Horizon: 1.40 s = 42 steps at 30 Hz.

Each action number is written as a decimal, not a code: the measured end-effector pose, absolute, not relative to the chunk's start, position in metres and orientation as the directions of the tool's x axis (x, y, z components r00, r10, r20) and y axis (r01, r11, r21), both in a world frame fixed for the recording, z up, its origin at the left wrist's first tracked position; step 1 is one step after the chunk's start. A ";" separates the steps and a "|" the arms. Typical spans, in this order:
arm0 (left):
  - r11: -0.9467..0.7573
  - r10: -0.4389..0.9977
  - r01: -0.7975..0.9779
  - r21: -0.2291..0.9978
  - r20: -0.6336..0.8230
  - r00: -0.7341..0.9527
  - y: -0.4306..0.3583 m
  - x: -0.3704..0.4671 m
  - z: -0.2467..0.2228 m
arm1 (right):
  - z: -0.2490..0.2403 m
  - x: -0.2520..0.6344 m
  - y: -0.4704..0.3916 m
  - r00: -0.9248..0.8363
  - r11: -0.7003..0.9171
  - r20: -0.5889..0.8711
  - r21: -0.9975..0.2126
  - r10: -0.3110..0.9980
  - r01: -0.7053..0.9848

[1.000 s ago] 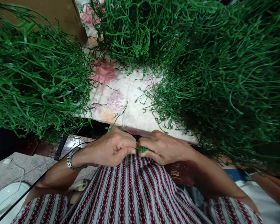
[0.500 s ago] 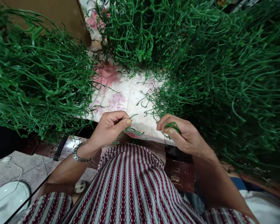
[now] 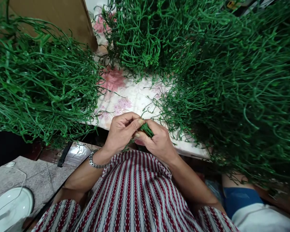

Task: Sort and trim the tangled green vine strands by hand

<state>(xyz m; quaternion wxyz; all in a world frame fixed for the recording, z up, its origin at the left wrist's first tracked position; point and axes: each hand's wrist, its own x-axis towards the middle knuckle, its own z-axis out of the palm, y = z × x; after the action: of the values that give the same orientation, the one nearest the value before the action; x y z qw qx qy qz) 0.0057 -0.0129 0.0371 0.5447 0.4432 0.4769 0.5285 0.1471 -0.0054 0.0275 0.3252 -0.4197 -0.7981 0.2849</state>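
Observation:
My left hand [image 3: 125,130] and my right hand [image 3: 157,140] meet over the near edge of the cloth-covered table. My left thumb and forefinger pinch a thin green stem, whose tip sticks up past the fingers. Curled around a small bunch of green stems [image 3: 147,129], my right hand touches the left fingertips. The stems look like plastic and resemble those of artificial flowers. Close to the right hand, loose stems [image 3: 168,104] spill from a large heap [image 3: 222,83]. Exactly how the pinched stem meets the bunch is hidden by my fingers.
Another heap of green stems [image 3: 43,87] lies on the left, and one more pile [image 3: 145,38] stands at the back. Behind the left heap is a cardboard box [image 3: 70,19]. A floral cloth [image 3: 135,93] covers the table. A person's leg in blue shorts [image 3: 241,199] shows at lower right.
My hands were apart and have come together. The right hand moved left with its bunch, and the left moved slightly right, still pinching.

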 end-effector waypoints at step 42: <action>-0.238 0.966 -0.188 0.953 0.213 -0.147 -0.009 -0.005 0.052 | 0.026 0.147 -0.003 -0.310 0.237 0.144 -0.929 0.940 0.285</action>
<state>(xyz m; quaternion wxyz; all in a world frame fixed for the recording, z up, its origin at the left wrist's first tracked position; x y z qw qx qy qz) -0.0048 -0.0093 0.0521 0.4558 0.4677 0.4160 0.6328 0.1468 -0.0026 0.0264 0.3824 -0.4456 -0.6871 0.4279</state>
